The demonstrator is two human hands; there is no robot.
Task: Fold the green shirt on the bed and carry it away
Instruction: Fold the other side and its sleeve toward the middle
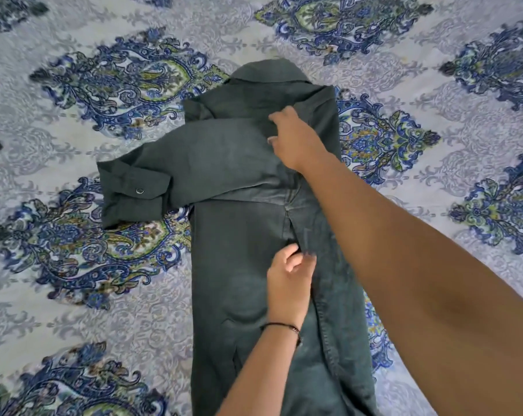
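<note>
The green shirt (254,235) lies on the bed (74,295), collar (269,73) at the far end and hem toward the person. Its body is already narrowed into a long strip: both side edges appear turned in over the middle. One sleeve (170,172) lies crosswise over the chest, and its buttoned cuff (131,193) overhangs the strip's left edge and rests on the bedspread.

Grip state:
- Right hand (296,139) — placed on the upper chest, fingers curled into the cloth near the sleeve's root; it appears to pinch a fold of the shirt, though the contact itself is partly hidden.
- Left hand (287,280) — at mid-body, fingertips closed narrowly on the fabric beside the vertical fold edge.

Progress, as judged from the layout: the lengthwise folds are done; the sleeve is only partly dealt with, since the cuff still projects. Remaining steps — bring the sleeve inside the strip, fold the strip crosswise from hem toward collar, then lift the bundle and carry it off the bed. Roughly the first half looks complete.
</note>
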